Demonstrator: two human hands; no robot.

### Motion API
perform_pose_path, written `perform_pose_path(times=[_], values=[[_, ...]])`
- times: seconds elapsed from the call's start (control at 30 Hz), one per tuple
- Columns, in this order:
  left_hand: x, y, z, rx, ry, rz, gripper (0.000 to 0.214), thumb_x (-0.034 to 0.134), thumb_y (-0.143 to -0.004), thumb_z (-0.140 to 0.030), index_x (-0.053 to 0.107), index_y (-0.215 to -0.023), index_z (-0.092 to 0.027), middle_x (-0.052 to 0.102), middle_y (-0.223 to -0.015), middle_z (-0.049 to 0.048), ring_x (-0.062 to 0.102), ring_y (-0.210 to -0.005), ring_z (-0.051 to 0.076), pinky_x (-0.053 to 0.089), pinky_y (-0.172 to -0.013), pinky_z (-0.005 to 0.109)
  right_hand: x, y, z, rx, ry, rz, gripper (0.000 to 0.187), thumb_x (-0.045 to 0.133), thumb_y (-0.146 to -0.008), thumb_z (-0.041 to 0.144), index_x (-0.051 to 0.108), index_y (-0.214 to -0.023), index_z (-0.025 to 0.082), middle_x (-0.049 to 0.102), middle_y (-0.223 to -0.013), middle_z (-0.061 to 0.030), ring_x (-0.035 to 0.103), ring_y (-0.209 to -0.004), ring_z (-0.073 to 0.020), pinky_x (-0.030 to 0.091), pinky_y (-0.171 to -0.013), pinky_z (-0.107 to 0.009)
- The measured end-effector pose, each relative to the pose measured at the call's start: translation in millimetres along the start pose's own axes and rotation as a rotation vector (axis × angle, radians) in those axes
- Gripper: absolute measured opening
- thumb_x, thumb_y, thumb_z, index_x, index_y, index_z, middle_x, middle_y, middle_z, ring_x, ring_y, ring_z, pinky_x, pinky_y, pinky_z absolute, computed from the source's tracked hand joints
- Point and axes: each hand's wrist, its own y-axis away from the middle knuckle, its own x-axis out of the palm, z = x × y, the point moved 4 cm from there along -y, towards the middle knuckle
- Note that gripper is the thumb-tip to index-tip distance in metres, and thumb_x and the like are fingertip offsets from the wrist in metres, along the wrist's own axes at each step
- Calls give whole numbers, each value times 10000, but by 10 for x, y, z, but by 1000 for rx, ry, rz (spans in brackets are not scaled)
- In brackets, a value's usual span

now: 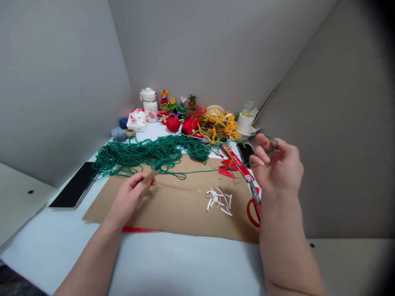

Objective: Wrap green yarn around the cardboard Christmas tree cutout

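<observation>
My left hand (132, 195) is closed on a narrow cardboard piece (152, 176), held tilted above the brown cardboard sheet (175, 205). Green yarn is wrapped around its upper end. Raised at the right, my right hand (277, 164) has its fingers curled on a strand of green yarn (273, 150). One green strand runs from the wrapped end across to this hand, and another goes from it back toward the table. Behind my left hand spreads a big loose heap of green yarn (138, 153).
White paper scraps (217, 199) lie on the cardboard near red-handled scissors (253, 209). A black tablet (74, 185) rests at left, a phone (245, 154) at right. Along the back stand a white bottle (150, 107), small yarn figures (182, 109), yellow yarn (226, 123) and a cup (246, 122).
</observation>
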Motion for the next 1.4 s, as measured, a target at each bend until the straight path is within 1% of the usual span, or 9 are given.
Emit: perform_pose_path(times=[0.13, 0.3, 0.5, 0.6, 0.73, 0.93, 1.03, 1.2, 1.4], values=[[-90, -51, 72, -82, 320, -193, 182, 609, -699, -346, 645, -756, -177, 647, -794, 44, 583, -735, 176, 470, -627, 254, -98, -79, 42, -84, -42, -83, 91, 459, -704, 201, 446, -614, 200, 656, -941, -24, 374, -474, -68, 313, -402, -212], [-104, -96, 112, -112, 581, -138, 183, 579, -729, -309, 639, -810, -157, 632, -802, 31, 577, -760, 149, 478, -652, 232, -157, -64, 47, -134, -15, -133, 89, 465, -705, 231, 428, -630, 199, 659, -958, -29, 471, -531, -86, 388, -460, -223], [144, 112, 78, -250, 634, 324, 239, 526, -757, -330, 644, -749, -121, 602, -772, 89, 550, -799, 202, 451, -744, 313, -157, 237, -308, 106, 860, 228, 82, 561, -776, 268, 597, -734, 207, 674, -790, -40, 587, -701, -171, 453, -674, -318], [332, 292, 104, -360, 647, 588, 275, 512, -750, -362, 645, -713, -125, 587, -717, 97, 535, -738, 205, 431, -704, 329, -130, 488, -474, -15, 1210, 297, 165, 554, -813, 312, 676, -868, 217, 668, -963, -75, 571, -932, -233, 379, -905, -410], [550, 491, 180, -530, 652, 813, 304, 493, -758, -360, 664, -731, -110, 596, -684, 102, 537, -682, 191, 408, -649, 306, 46, 853, -634, 56, 1002, 387, 311, 448, -893, 368, 601, -1136, 250, 591, -1171, -75, 519, -1101, -217, 364, -963, -374], [684, 585, 296, -689, 626, 911, 315, 524, -737, -362, 683, -750, -90, 629, -685, 102, 572, -669, 182, 422, -669, 286, 265, 1172, -739, 419, 672, 763, 246, 558, -826, 408, 635, -939, 203, 593, -725, -3, 544, -686, -139, 427, -654, -253], [678, 595, 319, -671, 520, 958, 260, 568, -703, -322, 688, -762, -99, 648, -674, 95, 577, -627, 177, 433, -631, 280, 205, 1118, -714, 393, 702, 673, 207, 601, -797, 356, 620, -707, 171, 558, -666, 12, 487, -629, -114, 368, -598, -232], [661, 584, 342, -606, 228, 929, 175, 582, -725, -255, 688, -739, -117, 684, -701, 95, 612, -658, 187, 453, -616, 264, 43, 1042, -581, 225, 684, 336, 221, 597, -802, 376, 605, -697, 183, 544, -650, 7, 450, -593, -115, 338, -561, -242], [657, 479, 394, -630, 374, 778, 241, 551, -763, -296, 693, -771, -102, 677, -745, 108, 602, -662, 173, 443, -593, 248, -239, 967, -397, 30, 441, 13, 187, 636, -773, 363, 591, -670, 214, 541, -616, 19, 417, -526, -103, 393, -600, -268]])
